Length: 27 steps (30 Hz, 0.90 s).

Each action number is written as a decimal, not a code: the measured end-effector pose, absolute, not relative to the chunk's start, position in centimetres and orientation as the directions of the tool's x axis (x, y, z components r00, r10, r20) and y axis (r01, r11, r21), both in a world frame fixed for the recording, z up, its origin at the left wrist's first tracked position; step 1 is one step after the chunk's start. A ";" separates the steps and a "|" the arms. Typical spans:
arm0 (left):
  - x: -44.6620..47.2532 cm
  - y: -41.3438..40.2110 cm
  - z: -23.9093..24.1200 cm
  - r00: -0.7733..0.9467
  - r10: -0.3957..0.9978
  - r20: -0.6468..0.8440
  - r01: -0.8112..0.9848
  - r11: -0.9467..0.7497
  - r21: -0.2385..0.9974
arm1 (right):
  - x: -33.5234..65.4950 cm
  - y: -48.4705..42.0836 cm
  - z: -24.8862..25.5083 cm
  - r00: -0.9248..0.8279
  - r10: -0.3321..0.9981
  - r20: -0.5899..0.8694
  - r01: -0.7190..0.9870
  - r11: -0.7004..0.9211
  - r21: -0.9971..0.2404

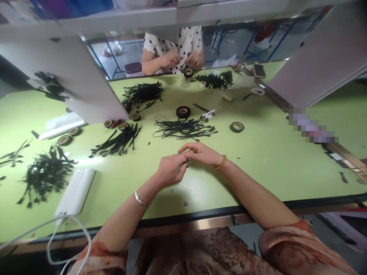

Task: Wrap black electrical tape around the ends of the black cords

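Working over the surface [286, 164], toward its near edge, the left hand [171, 170] pinches a small dark piece [187, 165] while the right hand [203, 154] curls over, its own grip hidden. Fine fingertip handling looks like the step, the next move probably calling for steadiness; beyond, farther from that edge, lie black cords [185, 129] and a tape roll [183, 115].

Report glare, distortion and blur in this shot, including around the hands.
Head view: pale glare on the green table near the white device; head view: apparent wide-angle stretch, left partition and right partition splaying outward toward the top; head view: slight softness, leaving the small dark thing between left hand and right hand unidentifiable; head view: a pixelated patch at right.
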State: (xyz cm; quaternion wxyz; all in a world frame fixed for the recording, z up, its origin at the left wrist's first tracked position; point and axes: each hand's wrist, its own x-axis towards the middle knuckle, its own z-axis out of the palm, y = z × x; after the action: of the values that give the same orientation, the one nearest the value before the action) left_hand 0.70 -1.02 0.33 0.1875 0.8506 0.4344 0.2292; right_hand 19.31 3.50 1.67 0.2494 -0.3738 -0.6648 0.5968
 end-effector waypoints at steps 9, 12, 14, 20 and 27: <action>0.7 -0.8 0.4 0.502 0.854 0.135 0.766 -0.511 0.390 | 17.4 2.9 0.7 -0.288 0.923 -0.253 -0.125 -0.299 -0.946; 1.0 -0.9 0.0 0.479 0.869 0.121 0.775 -0.484 0.406 | 17.2 2.8 0.7 -0.266 0.919 -0.291 -0.157 -0.340 -0.927; 1.3 -0.9 -0.4 0.444 0.889 0.117 0.786 -0.448 0.426 | 17.1 2.8 0.8 -0.237 0.928 -0.287 -0.173 -0.331 -0.928; 1.7 -0.7 -0.9 0.291 0.956 0.047 0.800 -0.270 0.536 | 17.1 2.5 1.3 -0.043 0.993 -0.106 -0.331 -0.115 -0.937; 0.8 0.5 -1.2 0.065 0.996 -0.056 0.344 0.030 0.939 | 17.6 1.8 1.8 -0.173 0.955 0.240 -0.105 0.225 -0.969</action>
State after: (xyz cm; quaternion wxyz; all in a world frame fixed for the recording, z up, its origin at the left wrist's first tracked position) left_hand 0.83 0.51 -1.15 0.4344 0.5864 0.5714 0.3755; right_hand 17.58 1.81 1.75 0.5276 -0.3676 -0.5778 0.5026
